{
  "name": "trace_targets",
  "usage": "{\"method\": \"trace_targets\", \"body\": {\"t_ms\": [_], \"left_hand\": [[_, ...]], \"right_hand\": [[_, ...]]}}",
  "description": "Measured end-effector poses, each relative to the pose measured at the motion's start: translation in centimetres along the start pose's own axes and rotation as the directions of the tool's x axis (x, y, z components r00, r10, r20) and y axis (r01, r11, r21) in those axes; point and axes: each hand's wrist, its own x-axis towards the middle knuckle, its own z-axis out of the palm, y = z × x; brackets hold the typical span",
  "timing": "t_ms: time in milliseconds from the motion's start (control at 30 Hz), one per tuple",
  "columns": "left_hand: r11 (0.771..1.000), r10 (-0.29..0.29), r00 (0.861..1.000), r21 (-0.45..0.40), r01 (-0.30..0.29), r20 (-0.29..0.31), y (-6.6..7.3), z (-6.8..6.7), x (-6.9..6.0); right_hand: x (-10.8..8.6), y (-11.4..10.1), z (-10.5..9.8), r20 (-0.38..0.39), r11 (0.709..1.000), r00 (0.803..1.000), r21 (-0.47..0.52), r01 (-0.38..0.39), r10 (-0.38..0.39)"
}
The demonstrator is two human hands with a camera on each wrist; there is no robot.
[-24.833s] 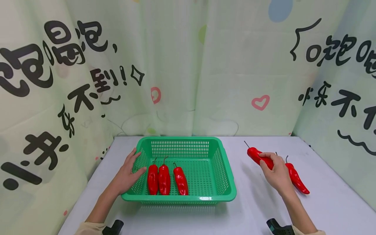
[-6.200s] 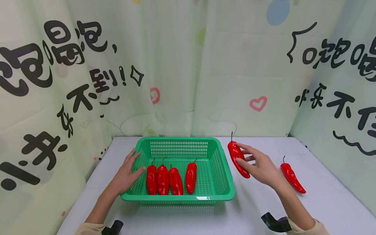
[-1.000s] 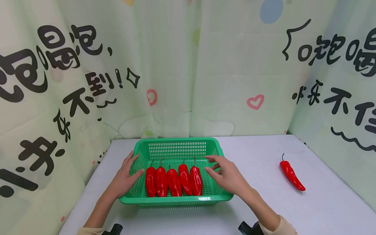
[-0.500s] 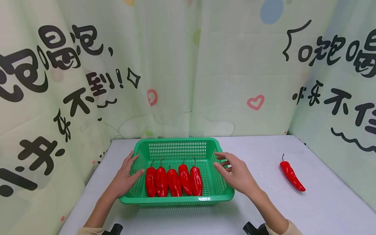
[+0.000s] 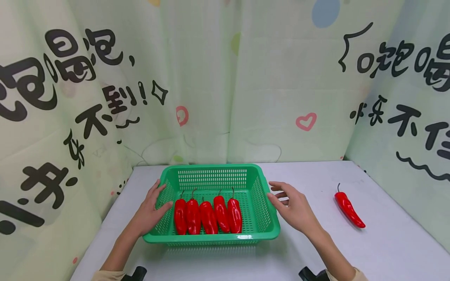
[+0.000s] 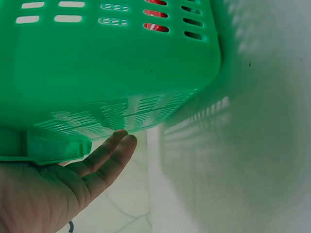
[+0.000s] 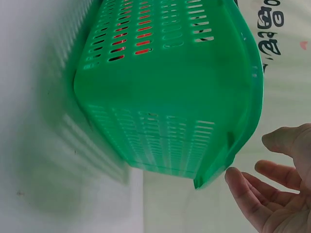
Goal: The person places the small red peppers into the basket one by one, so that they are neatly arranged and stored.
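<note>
A green plastic basket (image 5: 211, 237) stands on the table, with several red chili peppers (image 5: 208, 218) lying side by side inside, stems toward the back. My left hand (image 5: 149, 212) holds the basket's left rim, thumb over the inner side; in the left wrist view two fingers (image 6: 109, 165) of it extend along the outside. Just outside the right rim hovers my right hand (image 5: 293, 207), holding nothing, its fingers loosely bent and spread. In the right wrist view its fingertips (image 7: 235, 177) are close to the rim. One more red chili pepper (image 5: 349, 210) lies on the table farther right.
A white tabletop (image 5: 306, 257) lies under everything. Pale green curtains (image 5: 267, 97) with black lettering and hearts hang behind and on both sides. A black wrist device shows below each hand at the lower edge of the head view.
Over the last second my right hand has moved right, from above the basket to outside its right rim. Earlier it held chili peppers; more now lie in the basket. My left hand stays put.
</note>
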Motion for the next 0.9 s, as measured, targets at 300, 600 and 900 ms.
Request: {"method": "trace_targets", "body": {"t_ms": [300, 600, 900], "left_hand": [[1.000, -0.005, 1.000, -0.001, 0.005, 0.002, 0.1, 0.0, 0.0], [1.000, -0.004, 1.000, 0.001, 0.004, -0.006, -0.1, 0.2, 0.1], [1.000, -0.008, 1.000, 0.010, 0.008, -0.009, -0.2, 0.1, 0.1]], "right_hand": [[-0.4, 1.0, -0.5, -0.010, 0.999, 0.999, -0.022, -0.032, 0.032], [-0.7, 1.8, -0.9, -0.013, 0.998, 0.999, -0.038, -0.051, 0.050], [-1.2, 2.7, -1.6, -0.022, 0.996, 0.997, -0.050, -0.079, 0.078]]}}
